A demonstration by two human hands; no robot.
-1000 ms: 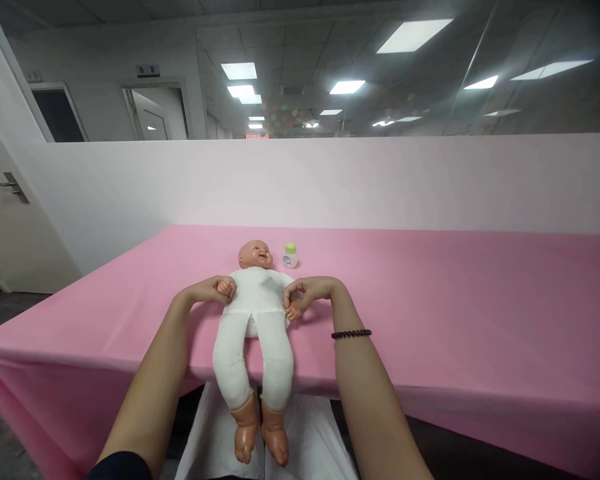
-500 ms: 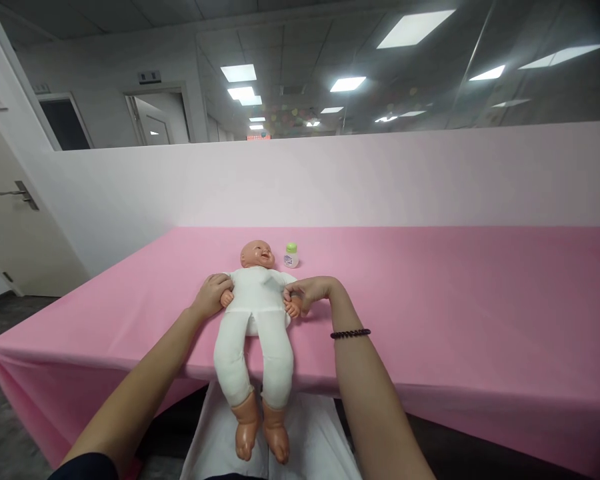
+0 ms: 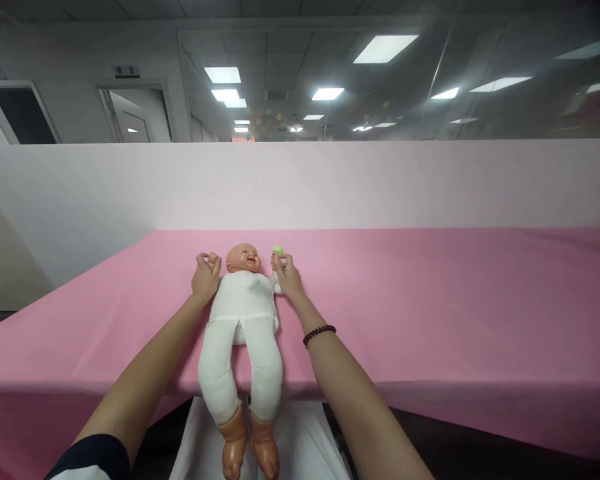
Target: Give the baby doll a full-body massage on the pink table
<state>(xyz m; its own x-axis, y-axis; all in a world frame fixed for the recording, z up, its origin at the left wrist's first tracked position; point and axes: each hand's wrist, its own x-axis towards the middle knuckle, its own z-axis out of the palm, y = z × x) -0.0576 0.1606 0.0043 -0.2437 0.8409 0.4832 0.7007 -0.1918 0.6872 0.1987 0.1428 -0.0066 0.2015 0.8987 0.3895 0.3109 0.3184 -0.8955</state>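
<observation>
A baby doll (image 3: pixel 243 300) in a white cloth suit lies on its back, and its head (image 3: pixel 243 259) is bare plastic. My left hand (image 3: pixel 206 277) is beside the doll's head, gripping the doll's arm, with the small fist (image 3: pixel 211 261) showing above my fingers. My right hand (image 3: pixel 287 277) is wrapped around a small white bottle (image 3: pixel 278 283) with a green cap (image 3: pixel 278 251), to the right of the head. My fingers hide most of the bottle's body.
A pink cloth covers the table (image 3: pixel 430 293), and the doll's legs reach past its near edge. A white towel (image 3: pixel 300 440) lies below the doll's feet. A low white partition (image 3: pixel 380 187) runs behind the table.
My right hand has let go of the doll's hand and taken the bottle. My left hand has moved up beside the head, raising the doll's arm. The view has shifted slightly.
</observation>
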